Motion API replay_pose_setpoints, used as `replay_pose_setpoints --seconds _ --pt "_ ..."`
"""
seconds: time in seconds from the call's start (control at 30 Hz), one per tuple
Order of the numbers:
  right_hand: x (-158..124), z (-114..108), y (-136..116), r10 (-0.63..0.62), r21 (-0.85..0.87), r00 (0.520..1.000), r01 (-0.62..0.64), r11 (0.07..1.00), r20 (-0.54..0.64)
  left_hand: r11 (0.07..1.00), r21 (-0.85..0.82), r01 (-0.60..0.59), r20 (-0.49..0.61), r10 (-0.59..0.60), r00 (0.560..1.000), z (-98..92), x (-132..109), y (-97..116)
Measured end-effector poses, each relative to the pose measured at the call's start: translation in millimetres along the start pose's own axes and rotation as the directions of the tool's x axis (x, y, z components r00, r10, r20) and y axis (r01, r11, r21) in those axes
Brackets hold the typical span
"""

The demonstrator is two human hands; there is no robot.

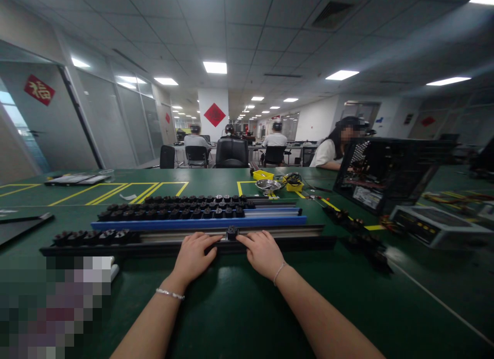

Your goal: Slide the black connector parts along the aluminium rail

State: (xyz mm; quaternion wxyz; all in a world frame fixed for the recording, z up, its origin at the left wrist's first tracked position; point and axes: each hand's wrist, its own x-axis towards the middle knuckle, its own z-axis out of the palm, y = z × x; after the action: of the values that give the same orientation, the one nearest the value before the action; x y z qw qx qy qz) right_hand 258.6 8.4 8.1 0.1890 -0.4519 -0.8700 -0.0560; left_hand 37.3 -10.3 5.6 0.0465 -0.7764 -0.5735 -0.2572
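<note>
A small black block [231, 233] sits on a long black tray with a metal rail [170, 236] in front of me. My left hand [195, 254] lies over the tray's near edge, fingers stretched out and thumb apart, its index fingertip just left of the block. From the other side my right hand [265, 252] reaches in with fingers extended, and its index fingertip appears to touch the block's right side. Several similar black blocks [96, 236] stand in a row at the tray's left end. Whether either hand presses on the block cannot be made out.
Behind lies a blue tray [193, 224] with rows of black blocks. Yellow bins [263, 174], a metal bowl [268, 185], an open computer case [389, 168] and a power supply [436, 226] stand beyond and right. Loose black parts [365, 240] lie at right. A person [334, 145] sits behind the case.
</note>
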Motion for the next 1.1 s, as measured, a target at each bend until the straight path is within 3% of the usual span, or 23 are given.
replay_pose_setpoints --seconds 1.1 --pt "-3.7 -8.0 20.2 -0.027 0.046 0.997 0.024 0.999 0.078 1.000 0.003 -0.003 0.007 0.003 1.000 -0.9 -0.5 0.2"
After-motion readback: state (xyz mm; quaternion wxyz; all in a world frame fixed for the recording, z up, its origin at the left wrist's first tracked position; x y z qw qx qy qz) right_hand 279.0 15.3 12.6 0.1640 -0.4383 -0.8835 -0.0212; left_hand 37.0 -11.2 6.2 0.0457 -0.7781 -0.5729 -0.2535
